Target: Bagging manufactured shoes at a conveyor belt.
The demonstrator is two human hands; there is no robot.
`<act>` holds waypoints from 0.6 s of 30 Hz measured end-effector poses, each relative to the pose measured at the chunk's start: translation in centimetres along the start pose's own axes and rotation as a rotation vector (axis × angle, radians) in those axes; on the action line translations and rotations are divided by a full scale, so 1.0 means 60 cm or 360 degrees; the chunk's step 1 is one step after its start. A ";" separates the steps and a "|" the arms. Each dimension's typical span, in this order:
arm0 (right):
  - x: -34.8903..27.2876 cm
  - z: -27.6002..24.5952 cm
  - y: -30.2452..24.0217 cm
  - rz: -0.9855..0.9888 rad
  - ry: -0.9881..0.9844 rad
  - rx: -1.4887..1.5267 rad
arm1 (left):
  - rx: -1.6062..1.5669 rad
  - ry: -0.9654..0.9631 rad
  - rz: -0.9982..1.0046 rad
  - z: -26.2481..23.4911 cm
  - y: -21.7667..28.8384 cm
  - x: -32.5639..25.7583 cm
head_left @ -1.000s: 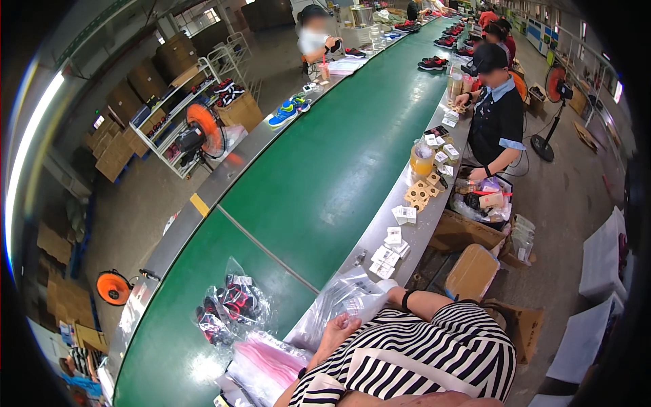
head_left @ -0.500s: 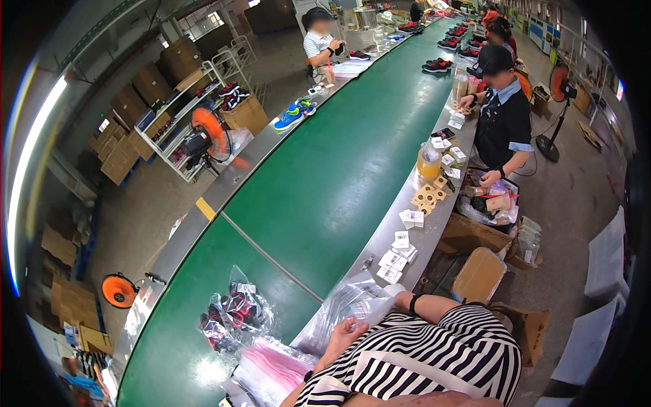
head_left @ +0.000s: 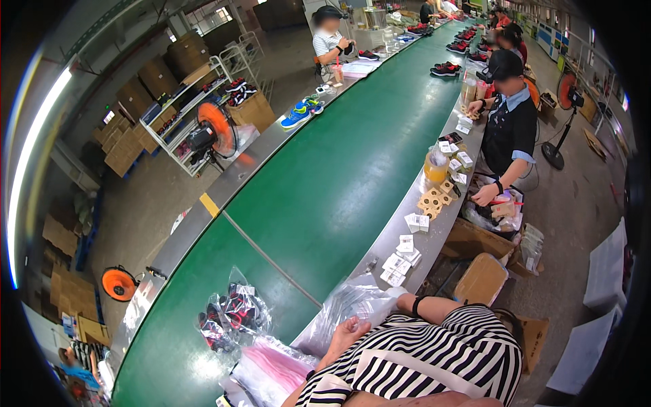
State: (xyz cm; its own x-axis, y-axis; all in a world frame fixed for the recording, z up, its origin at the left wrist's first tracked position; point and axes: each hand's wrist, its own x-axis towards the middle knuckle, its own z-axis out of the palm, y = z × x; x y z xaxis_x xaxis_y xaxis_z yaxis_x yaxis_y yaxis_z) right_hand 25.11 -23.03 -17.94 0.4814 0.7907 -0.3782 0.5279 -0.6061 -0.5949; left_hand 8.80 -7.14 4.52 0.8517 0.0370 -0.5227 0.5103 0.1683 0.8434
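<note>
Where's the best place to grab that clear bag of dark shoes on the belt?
Probably the loose plastic peak at the far end of the clear bag of shoes, pinched from above. It stands free of the shoes, the bag lies flat on the green belt, and pink bags crowd its near side.
</note>
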 end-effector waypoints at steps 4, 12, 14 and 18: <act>0.002 0.000 0.002 0.0018 -0.0065 0.0002 | 0.0067 0.0023 -0.0005 0.003 0.006 0.001; 0.043 0.106 0.107 0.0000 0.0109 0.0052 | -0.0031 -0.0029 0.0052 0.010 -0.003 0.008; 0.046 0.110 0.101 0.0008 0.0194 0.0107 | -0.0046 0.0010 0.0051 0.006 -0.014 0.012; 0.041 0.078 0.070 -0.0074 0.0090 -0.0014 | -0.0064 -0.0019 0.0040 0.004 -0.024 0.017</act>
State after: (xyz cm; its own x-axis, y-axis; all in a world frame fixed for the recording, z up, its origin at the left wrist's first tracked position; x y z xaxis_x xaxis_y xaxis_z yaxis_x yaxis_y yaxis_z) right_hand 25.27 -23.23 -24.68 0.4951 0.8119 -0.3094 0.5566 -0.5699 -0.6045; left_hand 8.93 -7.56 2.80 0.8656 0.0300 -0.4998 0.4838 0.2069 0.8504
